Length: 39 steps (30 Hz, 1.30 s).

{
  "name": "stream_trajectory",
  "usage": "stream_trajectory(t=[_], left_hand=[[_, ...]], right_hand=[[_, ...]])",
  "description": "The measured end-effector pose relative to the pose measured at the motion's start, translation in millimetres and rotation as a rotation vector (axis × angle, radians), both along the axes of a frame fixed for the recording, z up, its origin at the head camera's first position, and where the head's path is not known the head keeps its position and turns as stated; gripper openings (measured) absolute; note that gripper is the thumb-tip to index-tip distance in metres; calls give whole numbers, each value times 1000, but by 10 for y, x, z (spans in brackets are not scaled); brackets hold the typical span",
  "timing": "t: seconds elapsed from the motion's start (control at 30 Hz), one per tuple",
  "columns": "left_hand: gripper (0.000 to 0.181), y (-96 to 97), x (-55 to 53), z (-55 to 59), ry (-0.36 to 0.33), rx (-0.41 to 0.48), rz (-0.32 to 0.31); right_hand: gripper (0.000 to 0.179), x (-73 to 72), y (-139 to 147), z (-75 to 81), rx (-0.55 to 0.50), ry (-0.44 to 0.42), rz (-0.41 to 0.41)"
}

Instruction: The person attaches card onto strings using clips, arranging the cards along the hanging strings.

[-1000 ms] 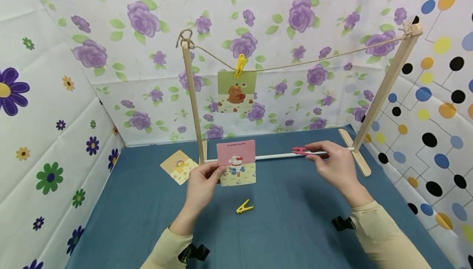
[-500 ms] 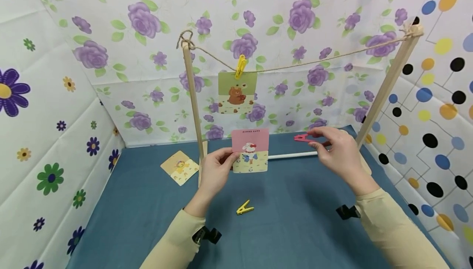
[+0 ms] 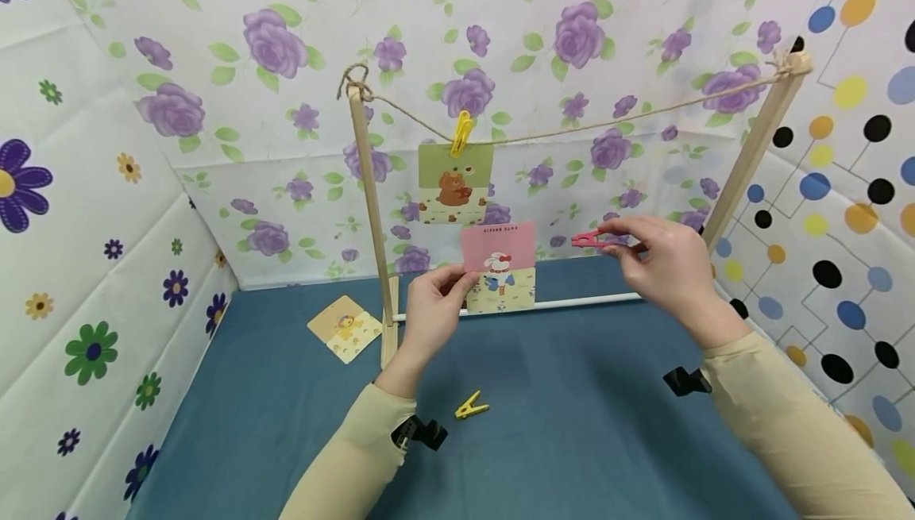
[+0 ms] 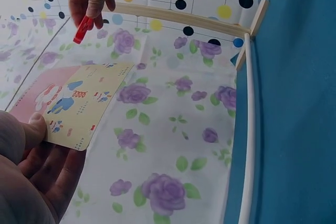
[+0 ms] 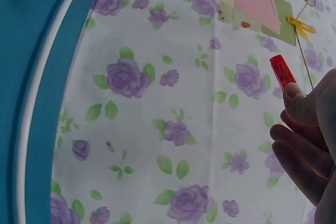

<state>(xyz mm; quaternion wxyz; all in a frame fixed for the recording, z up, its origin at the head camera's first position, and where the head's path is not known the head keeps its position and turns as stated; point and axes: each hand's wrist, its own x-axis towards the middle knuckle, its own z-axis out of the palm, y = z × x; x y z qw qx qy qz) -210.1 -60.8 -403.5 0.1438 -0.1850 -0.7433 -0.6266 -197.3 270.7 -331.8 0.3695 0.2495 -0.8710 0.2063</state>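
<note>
as the left hand [image 3: 438,303] pinches a rabbit card [image 3: 503,256], the right hand [image 3: 666,267] pinches a red clothespin [image 3: 585,240].
likely light and fairly stiff, the card seems best held by an edge.

A plain, pale beige fabric left sleeve [image 3: 350,456] and a matching right sleeve [image 3: 801,421] are long, lightly creased, and end near the wrists. A small, black, blocky left wrist camera [image 3: 432,434] sits at one cuff, a small pale detail beside its mount; a similar angular black right wrist camera [image 3: 686,381] sits at the other. Both hands, left hand [image 3: 436,306] and right hand [image 3: 665,262], are bare.
</note>
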Motion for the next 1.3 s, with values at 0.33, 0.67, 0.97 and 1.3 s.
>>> stream_trajectory(t=[0.33,0.67,0.97,1.3], left_hand=[[19,137,-46,162,16,-3,-1],[18,208,-150,251,36,-19,15],[17,252,-278,335,35,-52,30],[19,360,-387,467,44,-71,45]], right_hand=[[30,-31,32,244,35,49,-42],[23,-52,49,406,50,103,-39],[25,-84,65,551,52,92,-50],[25,-177,62,715,66,76,-94]])
